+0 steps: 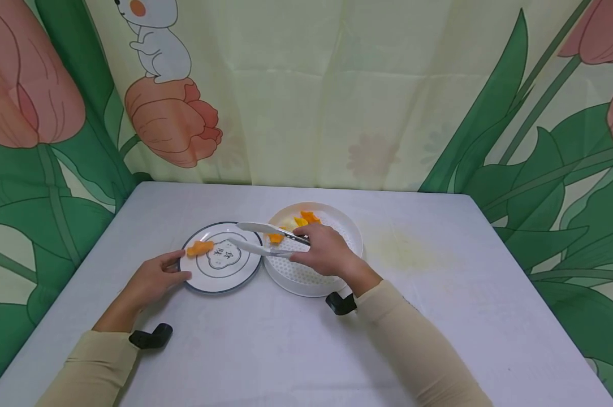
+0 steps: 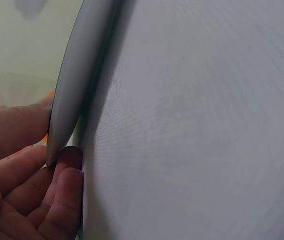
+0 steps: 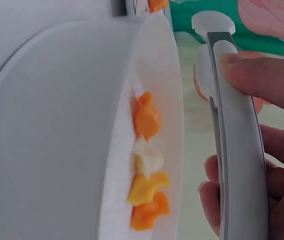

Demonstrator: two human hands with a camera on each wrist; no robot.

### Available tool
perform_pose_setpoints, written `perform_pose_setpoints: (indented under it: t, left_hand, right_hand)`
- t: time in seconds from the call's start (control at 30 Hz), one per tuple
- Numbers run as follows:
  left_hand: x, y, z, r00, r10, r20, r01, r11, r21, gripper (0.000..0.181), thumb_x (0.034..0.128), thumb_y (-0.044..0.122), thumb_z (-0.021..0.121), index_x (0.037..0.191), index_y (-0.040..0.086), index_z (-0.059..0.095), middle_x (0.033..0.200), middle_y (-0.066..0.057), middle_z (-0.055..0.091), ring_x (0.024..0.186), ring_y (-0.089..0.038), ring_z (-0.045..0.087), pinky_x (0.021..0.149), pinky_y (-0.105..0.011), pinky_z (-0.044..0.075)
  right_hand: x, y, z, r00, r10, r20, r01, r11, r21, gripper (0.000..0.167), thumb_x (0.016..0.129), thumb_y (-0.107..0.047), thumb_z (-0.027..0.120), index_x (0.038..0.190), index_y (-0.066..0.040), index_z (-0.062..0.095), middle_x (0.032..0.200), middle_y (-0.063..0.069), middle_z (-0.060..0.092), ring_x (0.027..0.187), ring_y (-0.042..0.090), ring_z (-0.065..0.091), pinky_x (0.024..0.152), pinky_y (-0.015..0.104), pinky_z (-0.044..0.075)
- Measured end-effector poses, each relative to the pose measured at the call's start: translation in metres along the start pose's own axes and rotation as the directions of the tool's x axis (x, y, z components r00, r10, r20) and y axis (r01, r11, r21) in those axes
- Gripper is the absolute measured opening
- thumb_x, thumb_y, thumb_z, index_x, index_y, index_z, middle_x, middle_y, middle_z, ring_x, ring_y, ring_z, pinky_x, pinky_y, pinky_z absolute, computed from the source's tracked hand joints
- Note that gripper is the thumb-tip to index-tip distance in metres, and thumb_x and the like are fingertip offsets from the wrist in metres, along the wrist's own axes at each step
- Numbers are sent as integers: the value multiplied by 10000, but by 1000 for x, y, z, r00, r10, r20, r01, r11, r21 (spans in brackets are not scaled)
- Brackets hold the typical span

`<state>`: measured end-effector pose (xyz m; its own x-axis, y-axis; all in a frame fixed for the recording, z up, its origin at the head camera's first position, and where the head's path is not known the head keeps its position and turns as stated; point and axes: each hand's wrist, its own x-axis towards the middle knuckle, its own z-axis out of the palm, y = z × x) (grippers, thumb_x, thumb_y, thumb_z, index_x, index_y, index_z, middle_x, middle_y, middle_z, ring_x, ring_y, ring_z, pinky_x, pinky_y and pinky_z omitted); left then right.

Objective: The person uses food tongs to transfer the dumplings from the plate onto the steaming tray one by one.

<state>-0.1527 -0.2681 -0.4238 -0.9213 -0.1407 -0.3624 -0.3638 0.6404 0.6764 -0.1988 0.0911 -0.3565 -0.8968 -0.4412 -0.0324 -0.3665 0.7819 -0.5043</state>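
Observation:
My left hand (image 1: pixel 156 277) grips the left rim of a white plate (image 1: pixel 242 271) with a blue edge and a printed middle. In the left wrist view the thumb lies on top of the plate (image 2: pixel 79 65) and fingertips reach under it. One orange piece (image 1: pixel 201 248) lies on the plate near that hand. My right hand (image 1: pixel 332 251) holds metal tongs with pale tips (image 1: pixel 253 226). Their two arms are spread over the plate's right side, with nothing visible between the tips. Below the right hand is a round white tray (image 1: pixel 306 289) with a dotted floor.
Several small pieces lie in the tray: orange (image 3: pixel 147 119), whitish (image 3: pixel 148 159) and yellow (image 3: pixel 144 190). Plate and tray stand side by side on a white-covered table (image 1: pixel 266 345). A flower-printed curtain (image 1: pixel 306 113) hangs behind the table.

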Motion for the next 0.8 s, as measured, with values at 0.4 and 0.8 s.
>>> perform_pose_setpoints:
  t: [0.4,0.8]
  left_hand:
    - [1,-1,0,1000,14,3,-14,1000,-7,812,934,313,711,1563,23,287,1536,-332,309,1385,-518,316,1073,-622,358]
    - [1,-1,0,1000,16,4,-16,1000,-14,815,931,323,713,1561,24,292,1518,-347,325,1374,-520,325,1072,-626,359]
  right_hand:
    - [24,-27,18,993,-105,61,109,991,-79,483,906,-312,741,1331,-104,645,1213,18,658,1068,188,565,938,339,496]
    - [44,-37,29,991,-88,96,95,994,-62,464,910,-310,740,1324,-117,662,1210,13,678,1017,171,562,907,293,497]
